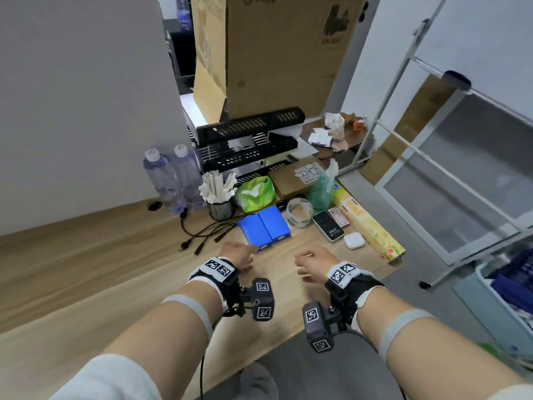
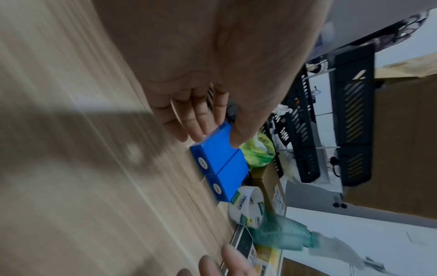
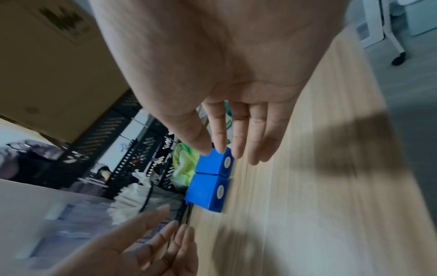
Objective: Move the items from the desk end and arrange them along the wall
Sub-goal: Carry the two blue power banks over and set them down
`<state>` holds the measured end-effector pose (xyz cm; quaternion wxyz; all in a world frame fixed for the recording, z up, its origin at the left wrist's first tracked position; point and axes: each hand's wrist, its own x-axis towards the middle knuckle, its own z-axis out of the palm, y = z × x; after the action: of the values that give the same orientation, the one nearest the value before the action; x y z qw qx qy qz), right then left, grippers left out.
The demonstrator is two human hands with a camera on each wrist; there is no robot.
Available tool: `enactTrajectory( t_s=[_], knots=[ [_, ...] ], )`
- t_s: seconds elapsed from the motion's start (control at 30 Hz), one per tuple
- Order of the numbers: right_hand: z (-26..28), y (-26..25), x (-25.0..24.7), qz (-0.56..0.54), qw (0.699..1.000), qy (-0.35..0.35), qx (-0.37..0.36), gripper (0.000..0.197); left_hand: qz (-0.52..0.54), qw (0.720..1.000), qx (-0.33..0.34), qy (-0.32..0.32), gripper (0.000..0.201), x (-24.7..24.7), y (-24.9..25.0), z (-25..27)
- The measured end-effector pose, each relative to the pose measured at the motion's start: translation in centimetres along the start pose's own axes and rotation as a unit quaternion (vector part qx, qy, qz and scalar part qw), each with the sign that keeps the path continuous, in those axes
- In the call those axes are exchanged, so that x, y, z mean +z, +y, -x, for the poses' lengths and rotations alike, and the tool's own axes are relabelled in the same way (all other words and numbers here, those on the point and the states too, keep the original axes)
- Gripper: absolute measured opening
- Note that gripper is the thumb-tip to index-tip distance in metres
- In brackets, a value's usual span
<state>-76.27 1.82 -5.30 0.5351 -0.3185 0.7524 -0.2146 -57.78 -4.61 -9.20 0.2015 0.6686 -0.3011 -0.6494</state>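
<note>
Two blue boxes (image 1: 264,228) side by side on desk (image 1: 86,255), just beyond both hands; left hand (image 1: 237,253), right hand (image 1: 315,261) empty, fingers loose, apart from boxes; tape roll (image 1: 299,212) right of boxes.

Tabletop (image 1: 86,255): pale wood grain, finely streaked. Two boxes (image 1: 264,228): bright blue, each marked on its near end with a small white round label. Pouch (image 1: 255,194), at 12 o'clock from the boxes: lime green with white print. Tape roll (image 1: 300,212), at 3 o'clock from the boxes: white with green lettering. Rack (image 1: 248,145): black, patterned with slanted slots. Wristbands (image 1: 219,267): black, set with black-and-white square codes. Long carton (image 1: 366,226): yellow with green and red print.
</note>
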Motion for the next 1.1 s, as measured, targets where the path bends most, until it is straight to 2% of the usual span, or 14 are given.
enactTrajectory(
  t_s=[0.1,0.13,0.2,0.23,0.27,0.33,0.43,0.47,0.53,0.63,0.83,0.97,1.1],
  knots=[
    [-3.7,-0.6,-0.4,0.058,0.998,0.005,0.009,0.014,-0.075,0.997,-0.018,0.023,0.029,1.2,0.8,-4.1],
    [-5.0,-0.8,-0.6,0.083,0.996,0.004,0.008,0.022,-0.112,0.993,-0.021,0.035,0.046,1.7,1.1,-5.8],
    [-6.4,-1.5,-0.7,0.138,0.99,0.002,0.0,0.044,-0.172,0.982,-0.014,0.078,0.092,2.0,1.7,-7.7],
    [-7.3,-2.0,-0.7,0.158,0.987,-0.004,0.002,0.053,-0.193,0.977,-0.014,0.09,0.102,2.3,2.4,-8.1],
    [-8.0,-2.6,-0.7,0.172,0.985,-0.014,0.001,0.058,-0.216,0.971,-0.018,0.102,0.105,2.5,3.1,-8.3],
    [-9.1,-3.7,-0.4,0.189,0.981,-0.026,-0.017,0.056,-0.267,0.954,-0.025,0.135,0.104,2.9,3.9,-8.4],
    [-11.1,-4.6,0.7,0.228,0.971,-0.03,-0.066,0.035,-0.309,0.933,-0.03,0.181,0.111,3.8,3.9,-9.4],
    [-11.8,-4.5,1.1,0.253,0.964,-0.028,-0.074,0.035,-0.32,0.928,-0.023,0.188,0.113,3.9,3.7,-9.6],
    [-13.0,-4.2,1.9,0.302,0.949,-0.019,-0.091,0.052,-0.331,0.922,-0.021,0.198,0.114,4.0,3.4,-9.7],
    [-14.1,-3.8,2.6,0.403,0.908,-0.012,-0.117,0.075,-0.341,0.914,-0.025,0.219,0.112,3.7,3.0,-9.4],
    [-14.9,-4.6,3.6,0.492,0.844,0.012,-0.214,0.091,-0.375,0.892,-0.021,0.25,0.092,2.2,1.3,-8.1],
    [-15.8,-5.3,4.9,0.523,0.82,0.026,-0.231,0.1,-0.385,0.889,0.011,0.246,0.095,0.6,0.5,-8.0],
    [-17.0,-6.0,5.2,0.532,0.818,0.015,-0.218,0.106,-0.372,0.897,0.026,0.237,0.09,0.4,0.5,-8.4]
  ],
)
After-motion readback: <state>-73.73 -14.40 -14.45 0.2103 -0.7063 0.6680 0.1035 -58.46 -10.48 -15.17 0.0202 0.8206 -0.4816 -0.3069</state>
